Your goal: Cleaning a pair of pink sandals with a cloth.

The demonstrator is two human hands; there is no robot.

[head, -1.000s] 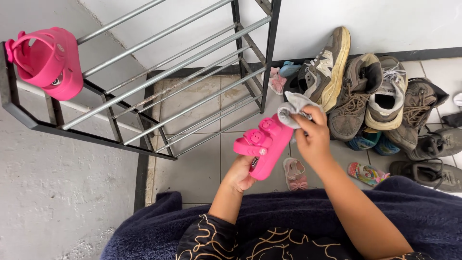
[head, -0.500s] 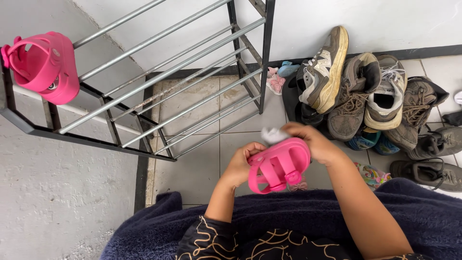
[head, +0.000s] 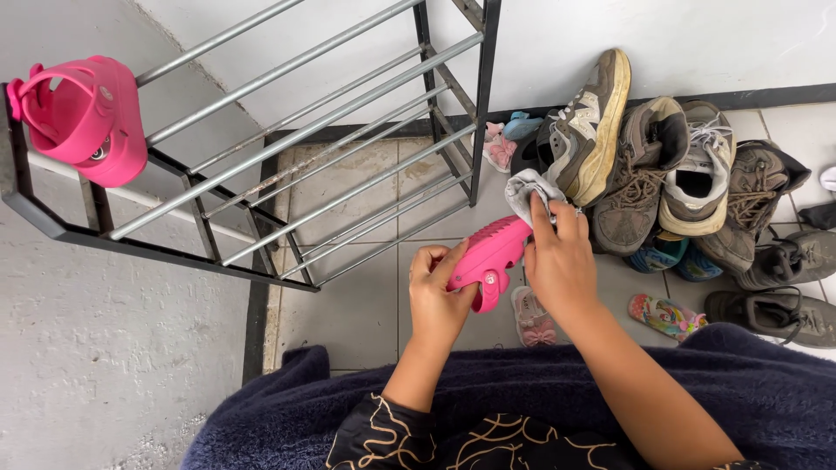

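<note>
My left hand grips a small pink rubber sandal, turned so its ridged sole faces up. My right hand holds a grey cloth pressed against the sandal's far end. A matching pink sandal sits on the top left corner of the metal shoe rack.
A pile of worn sneakers and boots leans against the white wall on the right. Small children's sandals and a colourful flip-flop lie on the tiled floor. A dark blue blanket covers my lap.
The pink sandal was rotated from strap side up to sole up. My right hand with the cloth moved from over the sandal to its far end.
</note>
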